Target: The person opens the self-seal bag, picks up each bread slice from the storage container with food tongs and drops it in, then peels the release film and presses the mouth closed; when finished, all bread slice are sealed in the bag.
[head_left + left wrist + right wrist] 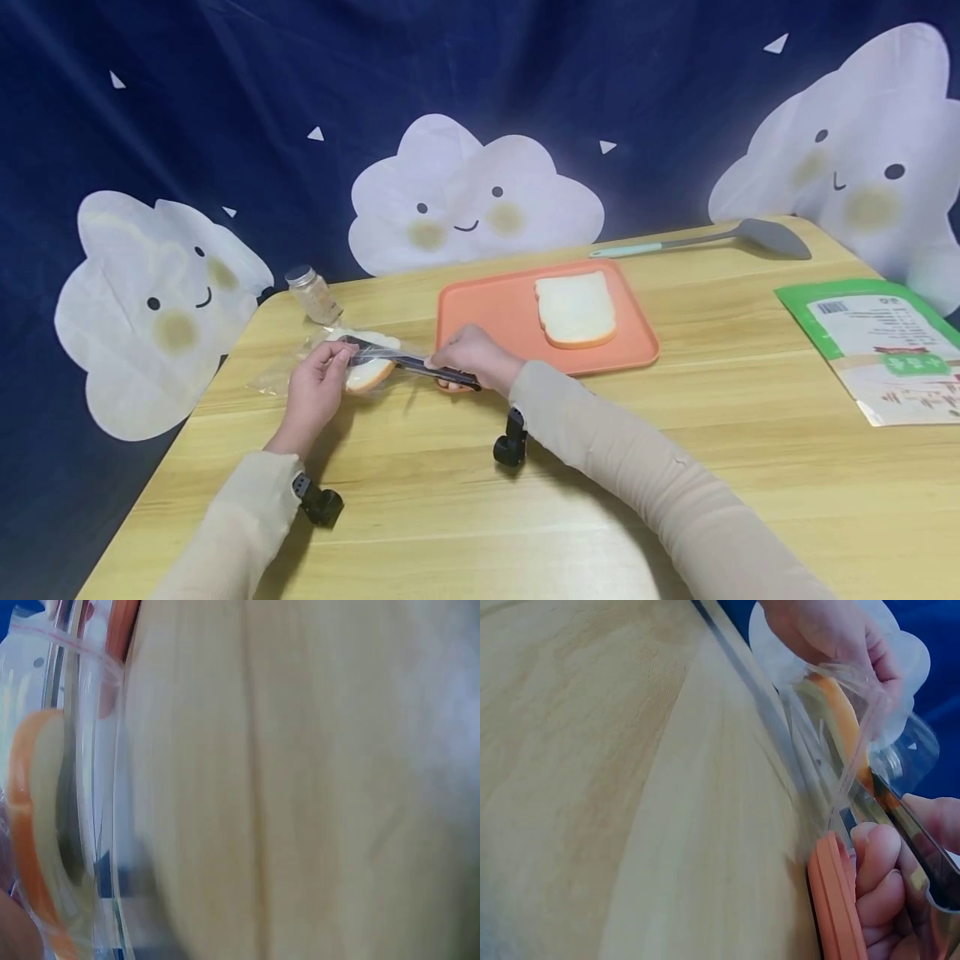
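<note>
My right hand point(474, 354) grips dark tongs point(431, 368) near their handle end, over the front left corner of the tray. The tongs reach left into a clear zip bag point(273, 379), where their tips lie at a bread slice point(367, 379) with a brown-orange crust. My left hand point(313, 396) pinches the bag by its near side. In the right wrist view, the bag's mouth surrounds the tongs point(907, 825). The left wrist view shows the slice point(24, 817) tilted on edge inside the plastic; whether the tongs still clamp it I cannot tell.
Another bread slice point(576, 307) lies on the orange tray point(487, 312). A small lidded jar point(315, 296) stands behind the bag. A turner point(772, 240) lies along the back edge, and a green-and-white packet point(862, 333) is at right.
</note>
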Available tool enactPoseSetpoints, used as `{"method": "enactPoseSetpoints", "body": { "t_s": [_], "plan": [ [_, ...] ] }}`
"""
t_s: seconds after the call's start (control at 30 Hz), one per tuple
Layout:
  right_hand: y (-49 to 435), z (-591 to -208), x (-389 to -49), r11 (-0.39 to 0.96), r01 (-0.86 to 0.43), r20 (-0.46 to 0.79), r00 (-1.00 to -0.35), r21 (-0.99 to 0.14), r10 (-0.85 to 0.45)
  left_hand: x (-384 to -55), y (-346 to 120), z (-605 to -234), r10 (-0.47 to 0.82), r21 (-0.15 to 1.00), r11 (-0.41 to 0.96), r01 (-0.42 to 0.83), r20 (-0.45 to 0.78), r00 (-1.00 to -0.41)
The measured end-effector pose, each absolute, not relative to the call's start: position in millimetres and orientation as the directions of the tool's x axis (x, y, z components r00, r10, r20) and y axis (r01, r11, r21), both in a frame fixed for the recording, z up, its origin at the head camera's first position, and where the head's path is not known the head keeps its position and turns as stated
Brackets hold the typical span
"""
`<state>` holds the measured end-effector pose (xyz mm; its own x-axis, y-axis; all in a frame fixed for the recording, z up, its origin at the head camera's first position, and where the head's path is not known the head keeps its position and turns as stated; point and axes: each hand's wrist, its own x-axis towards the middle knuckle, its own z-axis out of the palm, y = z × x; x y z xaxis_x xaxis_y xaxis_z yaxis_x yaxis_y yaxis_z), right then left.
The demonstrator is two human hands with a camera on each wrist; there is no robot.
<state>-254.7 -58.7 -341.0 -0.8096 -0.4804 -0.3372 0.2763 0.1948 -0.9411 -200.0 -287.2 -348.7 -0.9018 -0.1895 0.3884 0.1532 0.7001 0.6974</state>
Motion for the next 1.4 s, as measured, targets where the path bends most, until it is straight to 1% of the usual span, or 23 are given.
{"method": "enactPoseSetpoints", "body": {
  "t_s": [0.1,0.2,0.37,0.67,0.9,1.03,1.2,1.4],
  "plan": [
    [-58,-341,-255,0.173,0.289,-0.337,-0.808,-0.942,-0.483,-201,-291,-349,-0.206,0.709,0.694,0.129,0.367,-0.907],
    [-59,-341,-255,0.141,0.321,-0.348,-0.802,-0.936,-0.485,-201,-292,-348,-0.206,0.707,0.695,0.131,0.371,-0.906],
    [-63,-340,-254,0.121,0.356,-0.37,-0.804,-0.927,-0.466,-201,-287,-347,-0.245,0.713,0.69,0.127,0.395,-0.885],
    [-73,-337,-250,0.197,0.293,-0.349,-0.853,-0.935,-0.388,-202,-269,-345,-0.282,0.729,0.67,0.142,0.427,-0.859],
    [-72,-339,-253,0.108,0.384,-0.394,-0.826,-0.917,-0.402,-206,-270,-343,-0.309,0.717,0.689,0.105,0.422,-0.852],
    [-73,-339,-253,0.1,0.418,-0.421,-0.817,-0.903,-0.395,-206,-270,-343,-0.373,0.738,0.674,0.048,0.396,-0.839],
    [-75,-340,-252,0.108,0.393,-0.403,-0.834,-0.913,-0.377,-206,-268,-342,-0.431,0.762,0.648,-0.017,0.348,-0.833],
    [-76,-339,-250,0.138,0.362,-0.388,-0.849,-0.922,-0.358,-208,-265,-344,-0.452,0.825,0.563,-0.044,0.263,-0.852]
  ]
}}
